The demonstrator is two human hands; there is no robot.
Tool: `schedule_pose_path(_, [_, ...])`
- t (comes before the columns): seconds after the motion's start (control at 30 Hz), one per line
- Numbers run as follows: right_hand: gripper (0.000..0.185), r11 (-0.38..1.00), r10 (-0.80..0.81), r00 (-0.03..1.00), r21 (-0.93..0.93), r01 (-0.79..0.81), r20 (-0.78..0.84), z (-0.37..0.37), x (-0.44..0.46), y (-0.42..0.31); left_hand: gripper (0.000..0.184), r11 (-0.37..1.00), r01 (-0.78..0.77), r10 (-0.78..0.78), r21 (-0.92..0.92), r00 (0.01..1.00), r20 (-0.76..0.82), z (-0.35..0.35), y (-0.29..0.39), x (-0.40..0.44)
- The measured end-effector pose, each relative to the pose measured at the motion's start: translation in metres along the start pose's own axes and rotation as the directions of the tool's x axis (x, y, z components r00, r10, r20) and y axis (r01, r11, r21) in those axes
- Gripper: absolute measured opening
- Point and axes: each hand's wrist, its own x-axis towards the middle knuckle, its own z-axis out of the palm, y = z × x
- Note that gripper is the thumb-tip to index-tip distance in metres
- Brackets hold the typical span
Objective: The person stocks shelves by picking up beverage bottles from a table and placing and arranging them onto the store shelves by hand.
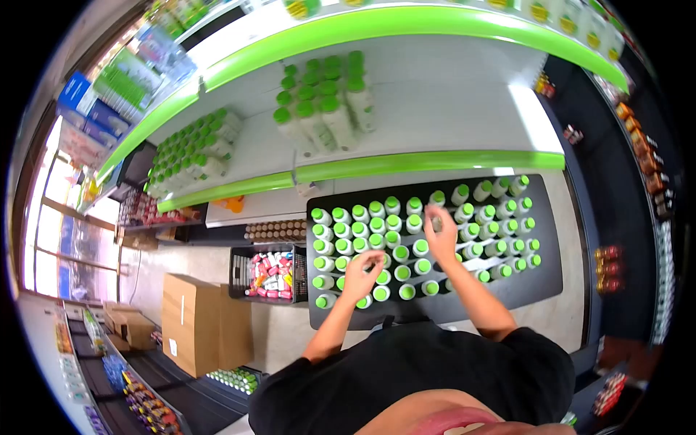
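head view: worn on the head, the camera faces forward and steeply down, its wide, curved field darkened at the corners. the black cloth shirt [428, 370] lies closest, at bottom; the black, round-cornered tabletop [549, 250] sits mid-field, within reach; the white, green-edged shelving [449, 94] rises beyond.

Left hand [362, 274]: bare, fingers curled loosely. Right hand [441, 233]: bare, farther forward, fingers bent. Forearms [475, 296]: two, bare, extended forward from short black sleeves [533, 351].
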Motion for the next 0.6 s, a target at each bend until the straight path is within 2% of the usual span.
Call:
schedule_pose_path(0.03, [0.014, 0.981, 0.192, 0.981, -0.018, -0.192, -0.014, -0.026, -0.041, 0.003, 0.022, 0.999, 0.051, -0.051, 0.009, 0.999, 0.018, 0.010, -0.009, -0.016])
schedule_pose_path(0.07, [0.015, 0.978, 0.199, 0.980, -0.056, -0.201, -0.029, -0.051, -0.083, 0.020, 0.022, 0.989, 0.114, -0.109, -0.093, 0.993, 0.053, 0.023, -0.017, -0.031])
schedule_pose_path(0.1, [0.023, 0.951, 0.309, 0.950, -0.006, -0.309, -0.034, -0.074, -0.130, 0.043, 0.021, 0.965, 0.185, -0.170, -0.187, 0.981, 0.097, 0.037, -0.024, -0.043])
schedule_pose_path(0.13, [0.026, 0.856, 0.511, 0.860, 0.107, -0.506, -0.019, -0.100, -0.163, 0.040, 0.022, 0.970, 0.180, -0.159, -0.161, 0.977, 0.139, 0.054, -0.029, -0.050])
schedule_pose_path(0.17, [0.034, 0.880, 0.473, 0.879, 0.080, -0.468, -0.058, -0.120, -0.192, 0.047, 0.022, 0.982, 0.166, -0.145, -0.095, 0.970, 0.198, 0.070, -0.019, -0.052])
schedule_pose_path(0.23, [0.038, 0.710, 0.687, 0.725, 0.267, -0.652, -0.055, -0.161, -0.217, 0.034, 0.021, 0.997, 0.072, -0.063, -0.016, 0.941, 0.331, 0.109, 0.004, -0.048])
schedule_pose_path(0.27, [0.040, 0.701, 0.678, 0.732, 0.365, -0.613, -0.073, -0.180, -0.217, 0.027, 0.021, 1.000, -0.001, 0.006, -0.014, 0.918, 0.396, 0.130, 0.015, -0.043])
schedule_pose_path(0.3, [0.039, 0.743, 0.627, 0.772, 0.375, -0.554, -0.100, -0.202, -0.207, 0.015, 0.022, 1.000, -0.022, 0.020, -0.003, 0.879, 0.476, 0.150, 0.027, -0.037])
schedule_pose_path(0.33, [0.034, 0.772, 0.601, 0.781, 0.372, -0.515, -0.167, -0.224, -0.187, -0.004, 0.022, 0.995, -0.098, 0.078, 0.009, 0.843, 0.532, 0.172, 0.036, -0.030])
schedule_pose_path(0.4, [0.024, 0.815, 0.512, 0.801, 0.471, -0.337, -0.311, -0.275, -0.143, -0.060, 0.023, 0.971, -0.238, 0.183, 0.002, 0.756, 0.628, 0.220, 0.064, -0.014])
schedule_pose_path(0.43, [0.023, 0.868, 0.369, 0.815, 0.479, -0.130, -0.446, -0.301, -0.131, -0.084, 0.023, 0.957, -0.290, 0.221, -0.009, 0.710, 0.668, 0.242, 0.084, -0.011])
schedule_pose_path(0.5, [0.025, 0.864, 0.033, 0.802, 0.420, 0.277, -0.596, -0.362, -0.121, -0.151, 0.025, 0.936, -0.351, 0.268, -0.039, 0.636, 0.723, 0.288, 0.122, -0.014])
schedule_pose_path(0.53, [0.023, 0.842, -0.119, 0.739, 0.327, 0.429, -0.663, -0.390, -0.129, -0.188, 0.025, 0.916, -0.394, 0.314, -0.076, 0.584, 0.749, 0.312, 0.138, -0.018])
schedule_pose_path(0.6, [0.023, 0.702, -0.433, 0.609, 0.176, 0.690, -0.665, -0.440, -0.161, -0.259, 0.026, 0.888, -0.432, 0.372, -0.157, 0.474, 0.798, 0.353, 0.171, -0.036])
